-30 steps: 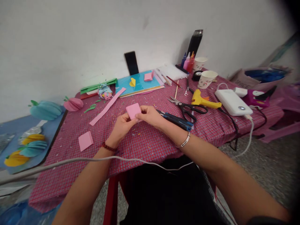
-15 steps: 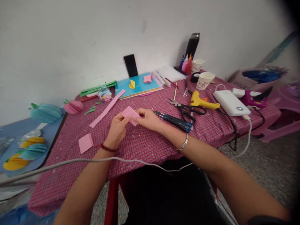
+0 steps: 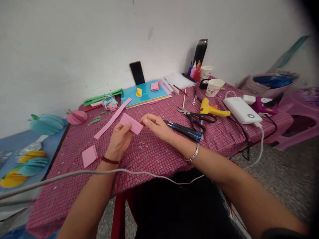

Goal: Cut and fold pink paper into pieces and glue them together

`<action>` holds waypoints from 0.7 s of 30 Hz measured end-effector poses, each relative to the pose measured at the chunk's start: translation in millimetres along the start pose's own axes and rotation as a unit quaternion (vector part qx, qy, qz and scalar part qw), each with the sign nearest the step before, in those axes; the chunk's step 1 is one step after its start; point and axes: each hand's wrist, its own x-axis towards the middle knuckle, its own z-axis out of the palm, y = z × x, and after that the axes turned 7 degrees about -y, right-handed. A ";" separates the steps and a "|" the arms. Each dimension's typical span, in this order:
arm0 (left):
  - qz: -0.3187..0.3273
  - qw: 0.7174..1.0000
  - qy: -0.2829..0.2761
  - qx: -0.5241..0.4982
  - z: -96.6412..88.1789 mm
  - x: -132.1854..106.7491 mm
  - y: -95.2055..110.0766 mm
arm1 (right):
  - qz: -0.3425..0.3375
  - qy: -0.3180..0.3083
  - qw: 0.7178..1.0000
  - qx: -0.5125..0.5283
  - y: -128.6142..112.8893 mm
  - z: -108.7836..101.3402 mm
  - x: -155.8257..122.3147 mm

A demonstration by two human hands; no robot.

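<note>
My left hand (image 3: 121,137) pinches a piece of folded pink paper (image 3: 131,124), its thumb lying across the front. At the paper's right end, my right hand (image 3: 156,126) has its thumb and fingers drawn together at the edge; part of that contact is hidden. Another folded pink paper (image 3: 89,156) lies on the cloth left of my left wrist. Beyond my hands runs a long pink paper strip (image 3: 113,118). A blue-handled craft knife (image 3: 184,130) and black-handled scissors (image 3: 196,118) lie right of my right hand.
A yellow glue gun (image 3: 213,108), a white power bank (image 3: 243,109) and paper cups (image 3: 214,88) occupy the right side. A white cable (image 3: 149,172) crosses in front of my forearms. Paper pumpkins (image 3: 47,124) sit at left. A phone (image 3: 137,72) leans on the wall.
The folded pink paper has turned in my left hand and shows more of its face. My right hand has drawn back from its middle to its right end.
</note>
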 end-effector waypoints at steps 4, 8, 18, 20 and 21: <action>-0.005 0.998 -0.045 0.042 4.5 -7.0 2.0 | -0.049 -0.013 0.999 -0.015 -10.9 -1.0 -3.7; 0.000 0.994 -0.088 0.062 4.4 -9.3 4.5 | -0.051 -0.008 0.998 -0.027 -18.1 -2.6 -5.4; -0.013 0.986 -0.151 0.069 7.5 -11.2 15.5 | -0.043 -0.121 0.991 0.022 -19.6 -5.5 -5.1; -0.010 0.987 -0.137 0.088 3.5 -9.1 12.1 | -0.042 -0.124 0.991 -0.011 -17.4 -3.8 -5.1; -0.005 0.987 -0.128 0.100 1.1 -7.9 10.0 | -0.036 -0.120 0.991 -0.039 -15.6 -2.9 -5.0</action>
